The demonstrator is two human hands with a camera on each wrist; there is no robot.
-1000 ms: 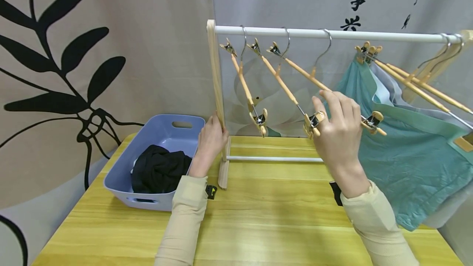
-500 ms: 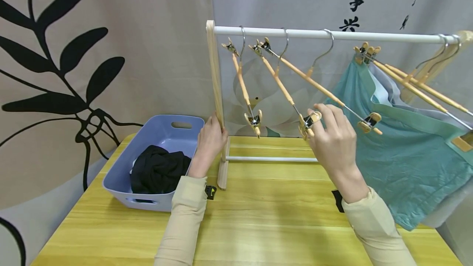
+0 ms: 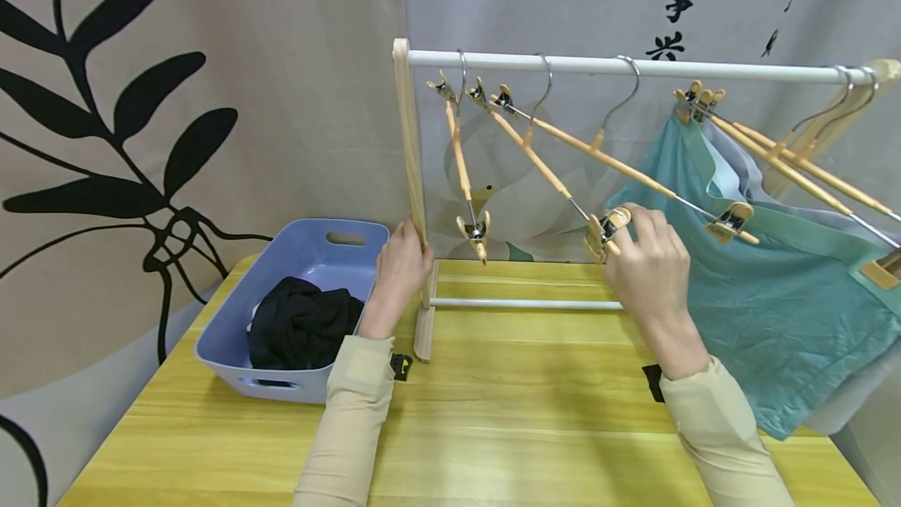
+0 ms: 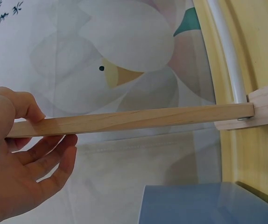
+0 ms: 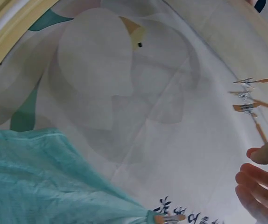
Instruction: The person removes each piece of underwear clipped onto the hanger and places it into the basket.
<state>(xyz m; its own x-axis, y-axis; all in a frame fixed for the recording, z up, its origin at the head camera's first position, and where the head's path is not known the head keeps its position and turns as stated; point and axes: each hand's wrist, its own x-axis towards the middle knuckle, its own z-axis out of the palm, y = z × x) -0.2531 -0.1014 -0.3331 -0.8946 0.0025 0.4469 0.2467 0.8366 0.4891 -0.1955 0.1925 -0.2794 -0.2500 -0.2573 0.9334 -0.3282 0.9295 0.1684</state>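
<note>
My left hand (image 3: 401,264) grips the wooden side post (image 4: 138,120) of a small clothes rack, thumb on one side and fingers on the other. My right hand (image 3: 649,272) pinches the front end of the middle bare clip hanger (image 3: 535,155), right at its metal clip. In the right wrist view, that hand (image 5: 264,177) shows at the right edge. Another bare clip hanger (image 3: 461,159) hangs to the left, and a third (image 3: 619,167) to the right, its front clip beyond my right hand. Teal shorts (image 3: 795,311) hang clipped at the rack's right end.
A white rail (image 3: 704,66) carries the hangers, with grey garments (image 3: 746,170) behind the teal shorts. On the left of the wooden table (image 3: 521,429) stands a blue basket (image 3: 235,319) holding a crumpled black garment (image 3: 303,323). A patterned curtain (image 3: 310,100) backs everything.
My right hand has come down off the third hanger onto the middle one's front clip, then shifted slightly right with it. The third hanger's front end has swung right. My left hand stays put.
</note>
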